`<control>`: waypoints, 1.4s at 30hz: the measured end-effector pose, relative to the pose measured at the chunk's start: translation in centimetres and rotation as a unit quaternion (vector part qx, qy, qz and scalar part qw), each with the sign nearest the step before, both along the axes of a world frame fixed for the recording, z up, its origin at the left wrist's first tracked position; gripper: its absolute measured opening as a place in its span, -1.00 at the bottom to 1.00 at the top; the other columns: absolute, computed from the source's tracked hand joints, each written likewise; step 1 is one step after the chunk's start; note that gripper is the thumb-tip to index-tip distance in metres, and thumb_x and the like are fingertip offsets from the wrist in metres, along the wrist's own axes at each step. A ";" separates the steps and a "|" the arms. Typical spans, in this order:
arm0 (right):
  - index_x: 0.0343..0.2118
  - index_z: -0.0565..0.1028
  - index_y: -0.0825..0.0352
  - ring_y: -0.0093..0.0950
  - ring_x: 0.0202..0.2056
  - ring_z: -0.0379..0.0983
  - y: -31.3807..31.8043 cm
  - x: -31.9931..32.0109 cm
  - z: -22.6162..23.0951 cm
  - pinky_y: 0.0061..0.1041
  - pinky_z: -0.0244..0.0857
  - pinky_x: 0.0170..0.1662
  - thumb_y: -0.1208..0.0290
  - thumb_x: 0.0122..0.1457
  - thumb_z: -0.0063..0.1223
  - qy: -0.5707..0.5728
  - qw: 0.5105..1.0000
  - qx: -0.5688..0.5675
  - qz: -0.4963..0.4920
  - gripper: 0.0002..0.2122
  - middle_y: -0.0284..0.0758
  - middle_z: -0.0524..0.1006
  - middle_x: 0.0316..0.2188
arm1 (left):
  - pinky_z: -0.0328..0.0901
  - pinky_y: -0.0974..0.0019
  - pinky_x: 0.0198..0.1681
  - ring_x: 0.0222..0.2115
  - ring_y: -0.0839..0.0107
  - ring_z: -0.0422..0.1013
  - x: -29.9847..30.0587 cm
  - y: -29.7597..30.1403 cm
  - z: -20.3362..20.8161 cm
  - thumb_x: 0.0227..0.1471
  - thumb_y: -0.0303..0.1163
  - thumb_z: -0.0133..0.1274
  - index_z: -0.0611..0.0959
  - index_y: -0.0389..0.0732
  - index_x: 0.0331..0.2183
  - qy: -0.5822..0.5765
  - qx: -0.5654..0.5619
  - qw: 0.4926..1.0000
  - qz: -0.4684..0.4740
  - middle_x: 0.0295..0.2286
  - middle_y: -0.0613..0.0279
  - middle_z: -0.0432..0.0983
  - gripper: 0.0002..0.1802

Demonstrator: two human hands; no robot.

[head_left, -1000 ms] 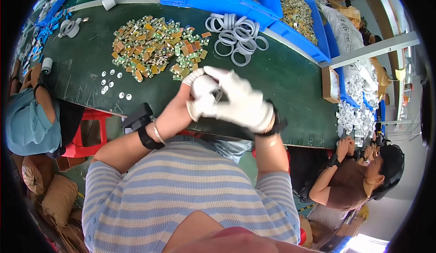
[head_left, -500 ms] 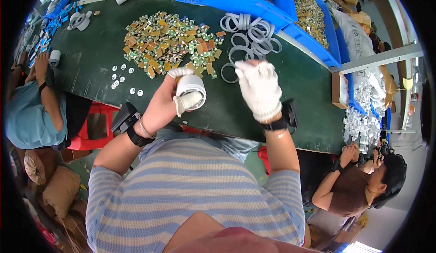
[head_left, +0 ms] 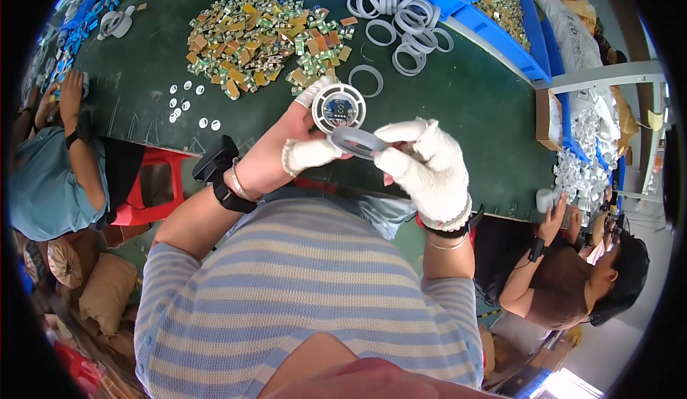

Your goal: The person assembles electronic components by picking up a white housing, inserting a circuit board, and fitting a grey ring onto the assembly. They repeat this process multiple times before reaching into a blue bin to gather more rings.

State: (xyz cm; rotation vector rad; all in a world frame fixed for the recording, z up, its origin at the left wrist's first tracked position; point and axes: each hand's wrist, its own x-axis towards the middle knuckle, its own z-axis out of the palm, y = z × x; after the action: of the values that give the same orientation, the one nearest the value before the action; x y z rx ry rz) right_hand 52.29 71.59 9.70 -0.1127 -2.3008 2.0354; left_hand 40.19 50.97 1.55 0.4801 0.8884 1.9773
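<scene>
My left hand (head_left: pixel 278 145), with white fabric covers on its thumb and a finger, is closed round a white round housing (head_left: pixel 318 105). The housing's open end faces up and a small blue circuit board (head_left: pixel 339 108) shows inside it. A grey ring (head_left: pixel 356 133) is pinched between the thumb and fingers of my white-gloved right hand (head_left: pixel 434 166). The ring is tilted at the near edge of the housing, close to my left thumb; whether they touch I cannot tell. Just beyond the hands a loose grey ring (head_left: pixel 379 74) lies on the dark green table (head_left: pixel 472 134).
A heap of small circuit boards (head_left: pixel 250 37) lies at the far middle, with several grey rings (head_left: pixel 411 20) to its right. Small white discs (head_left: pixel 186 105) are at the left. Blue bins (head_left: pixel 494 45) line the far right edge. A person (head_left: pixel 57 173) sits left, another (head_left: pixel 558 284) right.
My right hand has come from the ring pile back toward me, now with a grey ring. My left hand has moved right and turned the housing so its open end shows the board.
</scene>
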 end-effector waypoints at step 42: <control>-0.12 0.60 0.40 -0.26 -0.30 0.59 -1.9 -1.4 -6.5 -0.34 0.44 -0.14 0.17 0.06 0.42 0.178 0.936 0.302 -0.034 -0.56 -0.23 0.64 -0.32 | 0.40 0.32 0.06 0.02 0.48 0.47 3.6 0.8 -1.5 -0.01 -0.55 0.41 0.50 -0.12 0.22 0.290 -0.106 0.951 0.017 0.07 0.26 0.52 -0.24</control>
State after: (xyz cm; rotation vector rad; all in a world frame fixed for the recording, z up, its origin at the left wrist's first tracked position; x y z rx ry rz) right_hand 50.84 69.70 3.20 0.1913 -2.4975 1.1154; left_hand 43.78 51.73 0.02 0.9499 1.4613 1.7604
